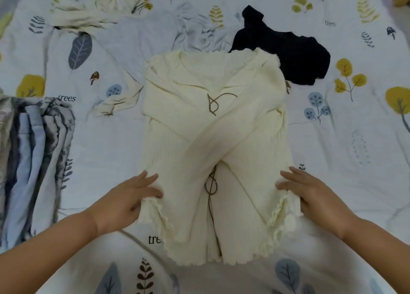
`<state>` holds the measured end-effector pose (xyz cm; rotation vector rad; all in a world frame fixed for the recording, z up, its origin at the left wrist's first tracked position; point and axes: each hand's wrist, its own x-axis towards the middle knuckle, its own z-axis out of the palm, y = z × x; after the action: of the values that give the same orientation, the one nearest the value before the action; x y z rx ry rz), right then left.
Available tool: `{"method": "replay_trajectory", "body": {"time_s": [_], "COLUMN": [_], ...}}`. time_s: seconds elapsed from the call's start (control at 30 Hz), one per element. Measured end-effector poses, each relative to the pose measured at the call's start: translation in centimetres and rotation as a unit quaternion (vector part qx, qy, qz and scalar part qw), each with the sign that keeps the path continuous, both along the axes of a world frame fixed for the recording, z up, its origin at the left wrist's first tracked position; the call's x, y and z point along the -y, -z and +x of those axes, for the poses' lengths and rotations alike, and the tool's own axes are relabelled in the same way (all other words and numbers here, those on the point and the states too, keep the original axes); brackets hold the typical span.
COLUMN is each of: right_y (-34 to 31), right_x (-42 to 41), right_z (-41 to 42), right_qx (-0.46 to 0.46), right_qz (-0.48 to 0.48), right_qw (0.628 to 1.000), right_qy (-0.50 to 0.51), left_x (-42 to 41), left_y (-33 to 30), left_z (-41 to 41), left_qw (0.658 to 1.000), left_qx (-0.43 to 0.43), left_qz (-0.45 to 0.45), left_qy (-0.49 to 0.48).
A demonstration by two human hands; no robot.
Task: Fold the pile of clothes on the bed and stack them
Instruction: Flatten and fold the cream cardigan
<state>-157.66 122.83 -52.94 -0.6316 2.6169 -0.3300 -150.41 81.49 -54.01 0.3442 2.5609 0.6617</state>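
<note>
A cream ribbed cardigan (213, 142) with brown lacing lies flat in the middle of the bed, its two sleeves crossed over the front in an X. My left hand (131, 196) grips its lower left edge near the frilled cuff, thumb on top of the fabric. My right hand (310, 193) holds the lower right edge in the same way. A stack of folded blue and grey clothes (33, 160) sits at the left. A black garment (286, 49) lies unfolded behind the cardigan at the right.
A crumpled cream garment (86, 14) lies at the back left and a pale blue one (195, 29) at the back middle. Another cream piece (117, 102) pokes out left of the cardigan. The bed sheet (355, 138) is white with a leaf and tree print.
</note>
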Motion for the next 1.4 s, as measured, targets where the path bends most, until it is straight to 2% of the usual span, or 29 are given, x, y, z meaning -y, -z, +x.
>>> {"method": "replay_trajectory", "body": {"time_s": [0.07, 0.17, 0.23, 0.3, 0.4, 0.5, 0.57, 0.63, 0.67, 0.77, 0.83, 0.9, 1.03, 1.1, 1.2, 1.23, 1.33, 1.4], "right_y": [-0.8, -2.9, -4.2, -5.2, -5.5, -4.3, -2.9, -1.2, -0.4, 1.0, 0.9, 0.1, -0.7, 0.3, 2.3, 2.6, 3.2, 3.4], "right_x": [0.2, 1.6, 2.4, 2.9, 3.8, 4.9, 5.6, 6.2, 6.3, 6.4, 6.1, 5.9, 6.2, 7.0, 7.7, 7.6, 6.3, 5.7], "right_z": [-0.9, -3.2, -5.3, -7.9, -12.4, -16.7, -18.7, -19.9, -20.2, -20.3, -20.5, -21.0, -22.8, -23.5, -23.2, -22.9, -21.6, -21.0], "right_qx": [0.023, 0.085, 0.138, 0.148, 0.116, 0.079, 0.059, 0.081, 0.099, 0.101, 0.041, -0.018, -0.097, -0.08, 0.021, 0.043, 0.065, 0.081], "right_qz": [-0.051, -0.151, -0.197, -0.242, -0.295, -0.326, -0.335, -0.323, -0.296, -0.19, -0.208, -0.265, -0.349, -0.317, -0.209, -0.194, -0.2, -0.204], "right_qw": [0.998, 0.977, 0.954, 0.939, 0.915, 0.885, 0.868, 0.854, 0.858, 0.902, 0.909, 0.894, 0.831, 0.822, 0.839, 0.842, 0.844, 0.843], "right_qy": [0.031, 0.127, 0.179, 0.197, 0.25, 0.322, 0.362, 0.4, 0.408, 0.374, 0.359, 0.361, 0.423, 0.466, 0.502, 0.501, 0.493, 0.491], "left_x": [-0.1, -0.3, -0.2, -0.1, 0.0, 0.2, 0.3, 0.1, -0.1, -0.6, -0.4, 0.1, 1.1, 0.9, -0.3, -0.6, -1.1, -1.3], "left_y": [-0.7, -2.8, -3.9, -4.6, -5.0, -4.1, -2.7, -1.1, -0.6, 0.1, -0.2, -0.8, -1.3, -0.2, 1.3, 1.5, 2.1, 2.5], "left_z": [-1.4, -4.1, -5.9, -8.4, -12.6, -16.9, -18.9, -19.8, -19.8, -19.8, -20.3, -21.3, -23.7, -24.7, -24.6, -24.2, -22.1, -20.7], "left_qw": [0.99, 0.947, 0.916, 0.891, 0.85, 0.792, 0.762, 0.752, 0.756, 0.804, 0.814, 0.804, 0.769, 0.785, 0.847, 0.86, 0.856, 0.847], "left_qx": [0.071, 0.132, 0.145, 0.123, 0.096, 0.059, 0.043, 0.065, 0.078, 0.051, -0.006, -0.051, -0.123, -0.122, -0.058, -0.061, -0.1, -0.054], "left_qz": [0.083, 0.216, 0.286, 0.324, 0.369, 0.394, 0.372, 0.31, 0.289, 0.216, 0.216, 0.257, 0.285, 0.22, 0.04, -0.009, -0.081, -0.087], "left_qy": [-0.09, -0.198, -0.241, -0.293, -0.363, -0.463, -0.528, -0.578, -0.583, -0.552, -0.539, -0.534, -0.559, -0.567, -0.527, -0.507, -0.501, -0.521]}}
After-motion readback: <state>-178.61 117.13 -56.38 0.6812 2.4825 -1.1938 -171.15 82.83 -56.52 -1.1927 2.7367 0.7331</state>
